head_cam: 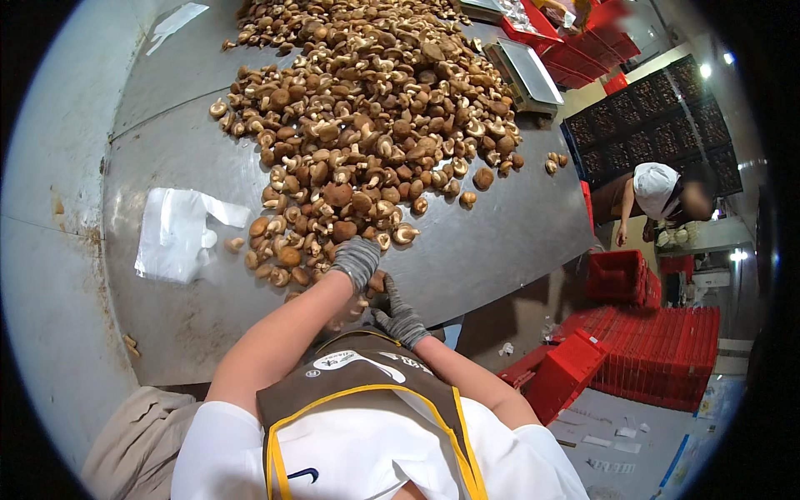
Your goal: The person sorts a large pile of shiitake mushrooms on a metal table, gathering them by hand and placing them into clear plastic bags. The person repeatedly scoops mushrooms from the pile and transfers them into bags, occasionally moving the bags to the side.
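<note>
My left hand, in a grey striped knit glove, reaches over the near edge of a large heap of shiitake mushrooms. Its fingers are partly hidden, so their grip does not show. Close to my apron, my right hand wears the same kind of glove, with one finger stretched up beside a brown mushroom cap. Whether it holds that cap I cannot tell. Blurred mushrooms show between my hands and the apron. The heap rests on a steel table.
Clear plastic bags lie left of the heap, near a wall. A scale stands at the far right. Beyond the table are red crates, a leaning red crate, a person and dark mushroom trays.
</note>
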The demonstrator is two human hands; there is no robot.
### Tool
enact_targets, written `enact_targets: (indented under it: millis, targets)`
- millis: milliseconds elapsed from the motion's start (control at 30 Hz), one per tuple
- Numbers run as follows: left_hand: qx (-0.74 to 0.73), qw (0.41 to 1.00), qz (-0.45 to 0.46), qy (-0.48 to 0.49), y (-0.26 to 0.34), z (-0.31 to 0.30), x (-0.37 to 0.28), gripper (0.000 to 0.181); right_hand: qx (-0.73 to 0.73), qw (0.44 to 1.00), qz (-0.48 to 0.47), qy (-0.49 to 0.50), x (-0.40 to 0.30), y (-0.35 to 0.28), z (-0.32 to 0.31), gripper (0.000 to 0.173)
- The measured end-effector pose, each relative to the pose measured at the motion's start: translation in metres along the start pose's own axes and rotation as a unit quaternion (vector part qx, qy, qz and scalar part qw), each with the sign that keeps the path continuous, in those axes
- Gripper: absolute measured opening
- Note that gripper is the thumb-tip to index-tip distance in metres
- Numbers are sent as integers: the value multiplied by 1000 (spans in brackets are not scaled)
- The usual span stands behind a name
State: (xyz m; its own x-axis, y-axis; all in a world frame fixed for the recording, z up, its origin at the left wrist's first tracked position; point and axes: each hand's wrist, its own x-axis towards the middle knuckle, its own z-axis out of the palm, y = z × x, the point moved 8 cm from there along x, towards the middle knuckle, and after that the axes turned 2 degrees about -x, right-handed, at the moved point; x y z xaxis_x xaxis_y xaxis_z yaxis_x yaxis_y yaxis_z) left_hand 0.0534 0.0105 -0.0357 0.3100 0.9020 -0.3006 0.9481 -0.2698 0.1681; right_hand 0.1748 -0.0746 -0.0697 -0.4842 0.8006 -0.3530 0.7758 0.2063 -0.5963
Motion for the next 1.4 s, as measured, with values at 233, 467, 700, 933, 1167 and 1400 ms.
enact_targets:
  millis: [233,467,700,933,1167,1400]
  targets:
    - [-266,963,-44,19,-12,-34,-12,35,281,951,130,20,-13,22,-10,67]
    - [-693,706,-56,134,-37,-9,-54,39,250,955,140,76,-5,30,-26,40]
    - [-674,712,-95,176,-41,1,-90,30,169,973,76,134,25,9,-47,37]
    - [-247,923,-147,255,-86,-26,-110,52,89,990,5,111,34,18,-22,41]
    - [-148,683,-479,532,-290,4,-258,71,331,925,184,37,17,27,-3,46]
    - [-120,755,-634,114,-366,83,-316,57,458,867,195,30,37,-2,-22,62]
